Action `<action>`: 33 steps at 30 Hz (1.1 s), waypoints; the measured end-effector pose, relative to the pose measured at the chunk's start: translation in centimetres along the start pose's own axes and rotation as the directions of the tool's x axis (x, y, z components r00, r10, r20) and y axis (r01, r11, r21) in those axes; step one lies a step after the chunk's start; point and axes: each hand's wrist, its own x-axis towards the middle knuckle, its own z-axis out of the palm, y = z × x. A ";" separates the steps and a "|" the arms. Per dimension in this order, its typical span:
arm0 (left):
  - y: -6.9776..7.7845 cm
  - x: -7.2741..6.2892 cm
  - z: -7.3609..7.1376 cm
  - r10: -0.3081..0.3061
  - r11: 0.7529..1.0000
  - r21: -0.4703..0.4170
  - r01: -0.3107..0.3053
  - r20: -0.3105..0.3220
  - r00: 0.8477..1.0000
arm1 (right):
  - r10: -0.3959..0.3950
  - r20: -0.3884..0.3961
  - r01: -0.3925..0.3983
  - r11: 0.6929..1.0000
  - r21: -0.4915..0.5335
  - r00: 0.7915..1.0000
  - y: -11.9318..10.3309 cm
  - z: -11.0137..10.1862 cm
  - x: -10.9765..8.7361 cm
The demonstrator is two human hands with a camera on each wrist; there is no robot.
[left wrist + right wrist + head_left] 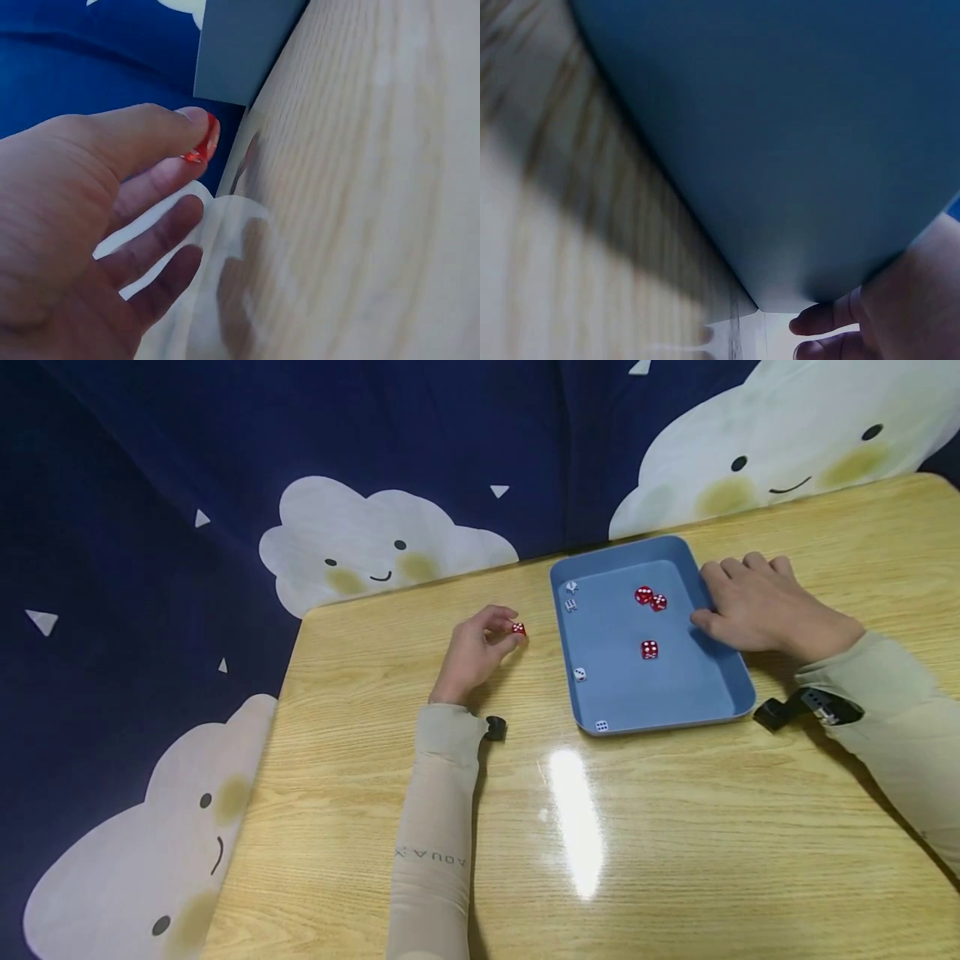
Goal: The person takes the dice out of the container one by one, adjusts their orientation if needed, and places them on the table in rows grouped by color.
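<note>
Between thumb and index finger, my left hand (472, 652) pinches a red die (518, 628) just above the table, left of the blue tray (652, 727). The left wrist view shows that red die (201, 142) at the thumb tip, the other fingers loosely bent. My right hand (761, 606) grips the tray's right rim, thumb over the inside and fingers outside. Inside the tray lie three red dice, two touching near the back and one red die (649, 649) nearer the middle. Several white dice, such as the white die (580, 674), sit along its left side.
The wooden table (337, 777) reaches back to a dark blue curtain (450, 427) with smiling cloud prints. Wrist cameras on dark straps sit at both sleeve cuffs. Light glares off the table in front of the tray.
</note>
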 end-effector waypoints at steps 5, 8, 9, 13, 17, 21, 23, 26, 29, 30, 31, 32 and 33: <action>-0.4 0.0 0.0 -0.045 0.999 0.012 0.045 0.020 0.999 | -0.002 -0.003 0.002 1.000 0.007 1.000 0.0 0.0 0.0; -0.6 0.1 0.0 -0.053 0.998 0.024 0.053 0.032 0.998 | -0.002 0.002 0.002 1.000 0.010 1.000 0.0 0.0 0.0; -0.7 0.1 0.0 -0.054 0.998 0.027 0.053 0.034 0.998 | -0.001 0.004 0.001 1.000 0.010 1.000 0.0 0.0 0.0; -0.8 0.0 0.0 -0.048 0.998 0.033 0.047 0.040 0.998 | 0.000 0.010 0.000 1.000 0.012 1.000 0.0 0.0 0.0; -0.8 0.0 0.1 -0.050 0.998 0.051 0.048 0.041 0.998 | 0.002 0.015 -0.002 1.000 0.013 1.000 0.0 0.0 0.0; -0.8 0.0 0.1 -0.056 0.996 0.072 0.053 0.043 0.997 | 0.001 0.015 -0.001 1.000 0.011 1.000 0.0 0.1 0.0; -0.8 0.0 0.1 -0.057 0.995 0.078 0.054 0.043 0.997 | 0.000 0.012 0.000 1.000 0.008 1.000 -0.1 0.1 0.0; -0.9 0.1 0.1 -0.059 0.995 0.082 0.056 0.041 0.997 | -0.001 0.010 0.001 1.000 0.010 1.000 -0.1 0.0 0.0; -0.9 0.1 0.1 -0.057 0.995 0.080 0.054 0.040 0.998 | -0.001 0.009 0.001 1.000 0.012 1.000 -0.1 0.0 0.0; -0.9 0.1 0.1 -0.056 0.996 0.079 0.052 0.040 0.998 | -0.001 0.009 0.001 1.000 0.013 1.000 0.0 0.0 0.0; -0.9 0.1 0.2 -0.054 0.996 0.076 0.050 0.040 0.998 | -0.001 0.009 0.001 1.000 0.013 1.000 0.0 0.0 0.0; -0.9 0.1 0.2 -0.051 0.996 0.074 0.048 0.040 0.998 | -0.002 0.007 0.002 1.000 0.012 1.000 0.0 0.0 0.0; -0.9 0.1 0.2 -0.049 0.996 0.071 0.046 0.039 0.998 | -0.003 0.006 0.003 1.000 0.012 1.000 0.0 0.0 0.0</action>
